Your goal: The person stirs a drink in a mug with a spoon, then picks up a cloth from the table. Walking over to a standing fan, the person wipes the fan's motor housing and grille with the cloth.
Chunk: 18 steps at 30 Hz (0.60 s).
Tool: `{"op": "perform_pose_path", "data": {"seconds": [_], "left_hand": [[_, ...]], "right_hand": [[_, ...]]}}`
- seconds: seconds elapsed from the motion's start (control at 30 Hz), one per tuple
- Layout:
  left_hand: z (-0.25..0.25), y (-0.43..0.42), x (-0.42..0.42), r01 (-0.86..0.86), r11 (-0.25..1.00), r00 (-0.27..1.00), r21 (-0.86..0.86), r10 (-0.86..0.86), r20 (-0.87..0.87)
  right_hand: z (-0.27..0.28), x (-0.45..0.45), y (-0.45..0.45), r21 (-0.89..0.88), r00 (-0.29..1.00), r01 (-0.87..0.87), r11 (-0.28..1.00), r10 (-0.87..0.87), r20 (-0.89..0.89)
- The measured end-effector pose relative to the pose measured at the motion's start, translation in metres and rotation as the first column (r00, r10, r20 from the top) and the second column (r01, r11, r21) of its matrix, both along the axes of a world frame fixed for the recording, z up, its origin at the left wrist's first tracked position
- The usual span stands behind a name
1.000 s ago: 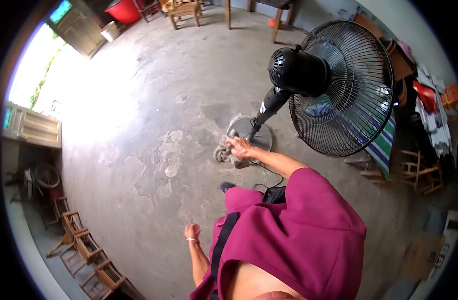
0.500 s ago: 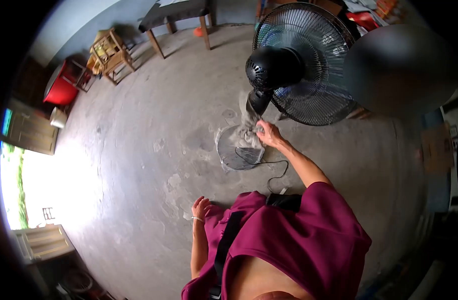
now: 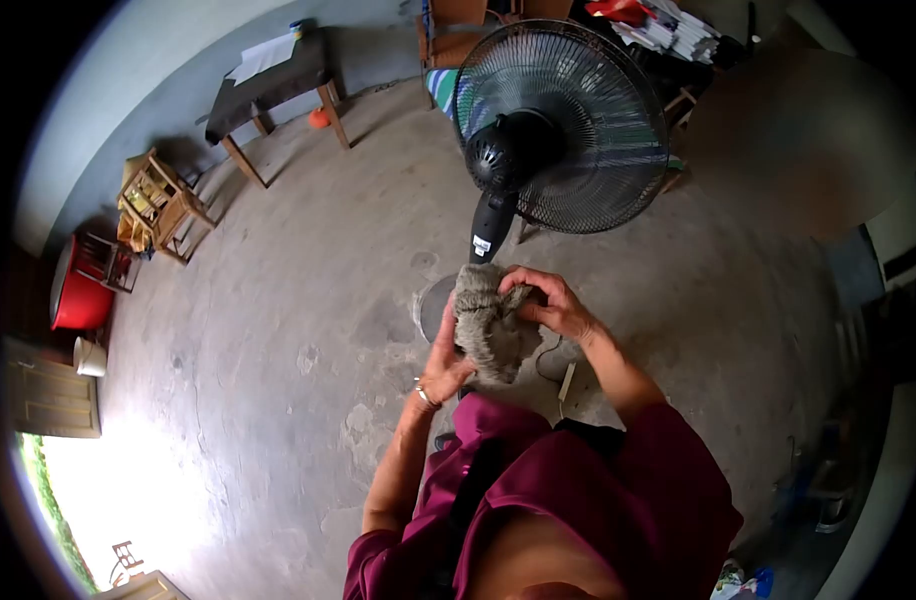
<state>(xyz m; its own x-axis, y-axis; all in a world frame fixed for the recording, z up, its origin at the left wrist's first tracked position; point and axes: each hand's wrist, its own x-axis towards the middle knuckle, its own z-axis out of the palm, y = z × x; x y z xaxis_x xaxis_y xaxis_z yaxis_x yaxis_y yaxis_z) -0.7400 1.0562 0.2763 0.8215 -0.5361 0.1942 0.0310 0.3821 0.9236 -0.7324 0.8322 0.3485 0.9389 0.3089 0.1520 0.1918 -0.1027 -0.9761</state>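
A bunched grey cloth [image 3: 490,325] is held up between both hands in front of my body. My left hand [image 3: 446,355] grips its left side, with the thumb underneath and the fingers along the edge. The fingers of my right hand [image 3: 553,303] are curled on its upper right part, pinching a fold. Just beyond the cloth stands a black pedestal fan [image 3: 514,150], with its round cage at the top and its neck [image 3: 490,225] running down behind the cloth. The fan's round base [image 3: 436,308] is mostly hidden by the cloth and my left hand.
A dark-topped table [image 3: 268,90] stands by the far wall, near a wooden chair [image 3: 163,205]. A red tub [image 3: 81,290] and a white bucket [image 3: 90,357] are at the left, above a bright doorway. A cord and white plug strip [image 3: 567,382] lie on the floor to the right.
The cloth has moved from the fan's pole toward my body. My left hand has come up from my side and taken hold of it too. The view has shifted.
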Motion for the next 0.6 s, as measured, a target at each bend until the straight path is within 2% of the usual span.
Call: {"op": "perform_pose_path", "data": {"seconds": [0.03, 0.07, 0.1, 0.17, 0.2, 0.27, 0.3, 0.33, 0.37, 0.4, 0.43, 0.47, 0.5, 0.53, 0.57, 0.6], "left_hand": [[0.007, -0.011, -0.005, 0.012, 0.998, 0.976, -0.070, -0.027, -0.217], [0.004, -0.022, 0.002, -0.045, 0.998, 0.991, -0.037, 0.040, -0.130], [0.018, -0.032, 0.006, -0.046, 0.995, 0.972, -0.094, 0.023, -0.233], [0.028, -0.039, 0.008, -0.032, 0.988, 0.953, -0.152, -0.015, -0.301], [0.032, -0.044, 0.013, 0.008, 0.992, 0.961, -0.123, -0.042, -0.272], [0.041, -0.055, 0.023, 0.085, 0.994, 0.973, -0.063, -0.097, -0.210], [0.053, -0.061, 0.030, 0.146, 0.977, 0.932, -0.153, -0.187, -0.311], [0.060, -0.067, 0.036, 0.216, 0.930, 0.898, -0.296, -0.309, -0.315], [0.071, -0.070, 0.043, 0.267, 0.939, 0.901, -0.218, -0.324, -0.289], [0.077, -0.071, 0.052, 0.282, 0.957, 0.948, -0.073, -0.290, -0.128], [0.078, -0.072, 0.066, 0.265, 0.963, 0.959, 0.045, -0.268, 0.090], [0.085, -0.073, 0.075, 0.138, 0.985, 0.980, 0.099, -0.151, 0.132], [0.094, -0.074, 0.085, 0.009, 0.989, 0.983, 0.145, -0.035, 0.179], [0.084, -0.077, 0.103, -0.135, 0.985, 0.970, 0.112, 0.108, 0.217], [0.069, -0.078, 0.123, -0.277, 0.958, 0.936, 0.075, 0.252, 0.245], [0.060, -0.079, 0.142, -0.298, 0.952, 0.945, 0.072, 0.283, 0.160]], "right_hand": [[-0.005, 0.001, 0.007, 0.076, 0.996, 0.090, 0.993, -0.091, 0.008], [-0.010, 0.001, 0.014, 0.151, 0.983, 0.177, 0.973, -0.181, 0.015], [-0.012, 0.001, 0.015, 0.152, 0.981, 0.186, 0.971, -0.191, 0.023], [-0.019, -0.004, 0.018, 0.195, 0.986, 0.165, 0.967, -0.167, -0.010], [-0.020, -0.008, 0.021, 0.125, 0.989, 0.147, 0.981, -0.147, -0.006], [-0.025, -0.007, 0.023, 0.380, 0.989, 0.145, 0.913, -0.143, -0.035], [-0.023, -0.005, 0.018, 0.310, 0.975, 0.220, 0.925, -0.222, -0.030], [-0.021, 0.001, 0.011, 0.451, 0.974, 0.189, 0.872, -0.226, 0.030], [-0.014, 0.004, 0.002, 0.345, 0.944, 0.266, 0.900, -0.315, 0.094], [-0.005, 0.008, -0.006, 0.238, 0.904, 0.356, 0.904, -0.398, 0.159], [0.001, 0.015, -0.016, 0.377, 0.901, 0.326, 0.867, -0.406, 0.154], [0.008, 0.021, -0.025, 0.585, 0.912, 0.328, 0.742, -0.410, 0.008], [0.017, 0.030, -0.037, 0.619, 0.905, 0.340, 0.707, -0.426, -0.010], [0.025, 0.038, -0.049, 0.653, 0.897, 0.351, 0.671, -0.442, -0.028], [0.036, 0.049, -0.061, 0.537, 0.871, 0.371, 0.758, -0.484, 0.081], [0.047, 0.060, -0.069, 0.403, 0.809, 0.448, 0.798, -0.554, 0.196]]}}
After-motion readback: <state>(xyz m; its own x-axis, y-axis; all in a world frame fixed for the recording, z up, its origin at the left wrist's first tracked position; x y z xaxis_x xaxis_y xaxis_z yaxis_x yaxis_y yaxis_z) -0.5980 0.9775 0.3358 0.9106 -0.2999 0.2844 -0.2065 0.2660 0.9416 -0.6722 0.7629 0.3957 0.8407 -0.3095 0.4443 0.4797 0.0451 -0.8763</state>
